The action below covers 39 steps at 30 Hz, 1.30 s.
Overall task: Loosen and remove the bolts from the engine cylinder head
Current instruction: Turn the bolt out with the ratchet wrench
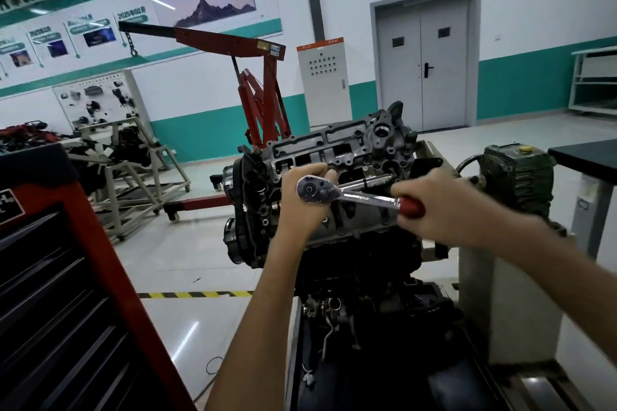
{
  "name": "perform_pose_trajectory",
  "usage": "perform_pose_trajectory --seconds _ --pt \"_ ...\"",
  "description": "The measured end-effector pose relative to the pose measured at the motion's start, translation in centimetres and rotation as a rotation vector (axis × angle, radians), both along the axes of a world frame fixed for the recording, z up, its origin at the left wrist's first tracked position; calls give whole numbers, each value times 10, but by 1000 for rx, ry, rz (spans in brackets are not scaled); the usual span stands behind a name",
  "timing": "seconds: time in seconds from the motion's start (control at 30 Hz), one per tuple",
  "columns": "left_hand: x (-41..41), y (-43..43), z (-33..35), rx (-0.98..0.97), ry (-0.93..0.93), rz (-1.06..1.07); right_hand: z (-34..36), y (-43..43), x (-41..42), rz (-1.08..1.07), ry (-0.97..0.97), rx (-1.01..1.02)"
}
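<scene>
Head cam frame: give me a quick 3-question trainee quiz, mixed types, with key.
1. True or false: the right hand grips the ratchet by its red handle.
2. What stands on the floor behind the cylinder head? A. red engine hoist B. forklift C. parked car
3. Fill in: the left hand holds the ratchet at its ____ end.
Key: 1 true; 2 A; 3 head.

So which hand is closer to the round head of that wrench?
Left. The left hand is right behind the ratchet head, its fingers curled around it. The right hand grips the red handle at the wrench's opposite end.
</scene>
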<state>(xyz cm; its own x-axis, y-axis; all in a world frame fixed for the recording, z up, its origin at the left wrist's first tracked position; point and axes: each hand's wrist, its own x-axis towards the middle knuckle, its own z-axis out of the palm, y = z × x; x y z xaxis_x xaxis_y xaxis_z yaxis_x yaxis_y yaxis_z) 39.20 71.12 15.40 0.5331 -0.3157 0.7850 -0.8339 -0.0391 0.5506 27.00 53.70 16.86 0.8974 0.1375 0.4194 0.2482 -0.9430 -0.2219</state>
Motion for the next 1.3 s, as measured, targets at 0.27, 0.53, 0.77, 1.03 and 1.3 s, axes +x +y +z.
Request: perform_pose_trajectory --seconds 0.27,0.53,0.77,1.03,1.3 --pt "-4 -15 -7 -185 77 65 -92 107 -10 105 86 772" --pt "-5 3 7 185 -66 -49 13 -11 1 -43 -35 -86" --pt "-9 -21 -3 -161 98 132 -65 47 -14 -12 -1 434" --pt "-10 -8 -1 -48 64 36 -59 57 -14 81 202 479" --pt "-5 -8 1 -83 92 40 -9 8 -9 -136 -106 57"
